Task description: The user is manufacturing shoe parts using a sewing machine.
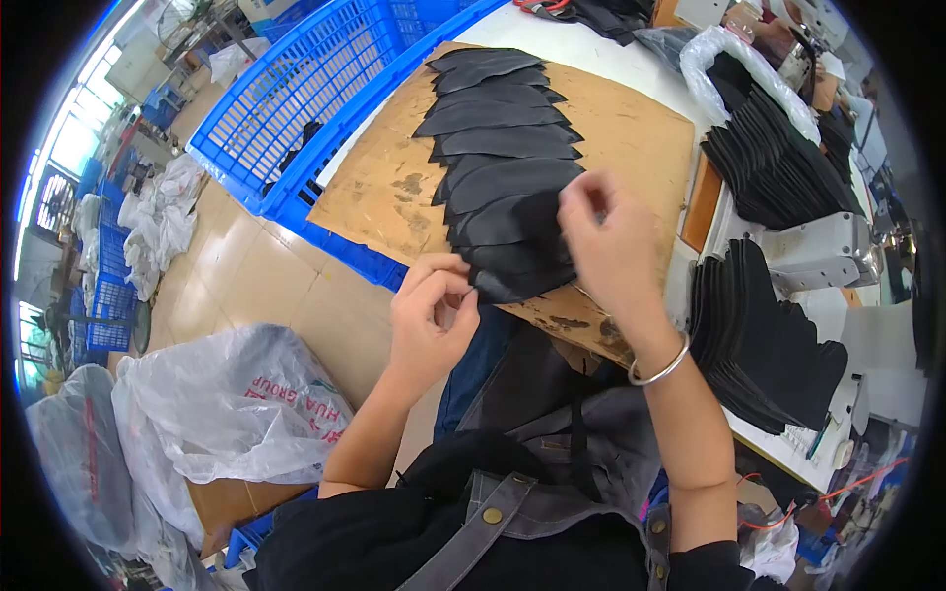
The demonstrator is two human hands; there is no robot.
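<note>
Black leaf-shaped pieces (507, 172), smooth like leather or coated fabric, lie overlapped in a long row on a worn tan board (631, 123). At the row's near left end, my left hand (432, 313) pinches the edge of the nearest black piece (507, 281) between thumb and forefinger. My right hand (616, 241), wearing a metal bangle (662, 362) on its wrist, is over the row's right edge. Its fingers are curled with the tips close together, slightly blurred. Whatever they may hold is hidden against the black material.
Blue plastic crates (325, 79) stand beyond the board at the left. Stacked black cut pieces (754, 330) lie right of the board, beside a white machine (813, 251). Plastic-wrapped bundles (236, 404) sit at the lower left. Another person's arm (826, 89) shows at the far right.
</note>
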